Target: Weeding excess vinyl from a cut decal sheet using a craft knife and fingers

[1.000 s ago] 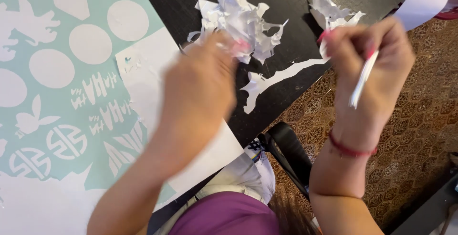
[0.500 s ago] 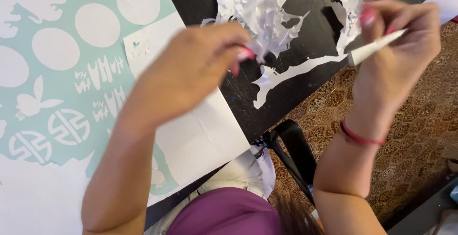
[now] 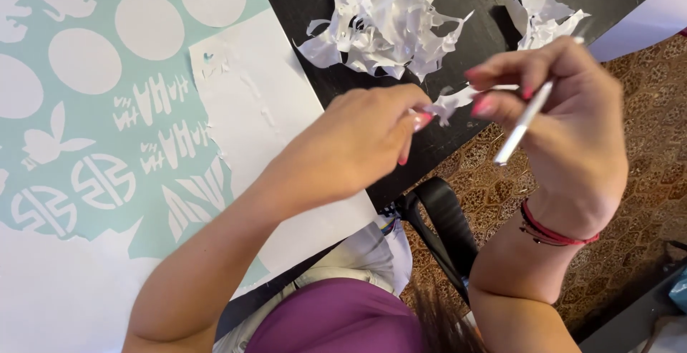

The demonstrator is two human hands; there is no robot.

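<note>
Above black table edge (image 3: 458,145): my left hand (image 3: 358,145) and right hand (image 3: 565,124) both pinching small white scrap (image 3: 447,102), right also gripping white tool (image 3: 522,124). Beyond, crumpled scrap pile (image 3: 386,23); left of table edge, mint stencil sheet (image 3: 86,95), looks mostly weeded I reckon, bottom part left.

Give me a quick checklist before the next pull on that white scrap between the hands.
1. Left hand fingertips pinch the white scrap: ok.
2. Right hand grips the white tool: ok.
3. Tool tip meets the scrap: cannot tell.
4. Scrap lifted off the black table: ok.
5. Crumpled scrap pile apart from the hands: ok.
6. Teal cut sheet lies flat: ok.
</note>
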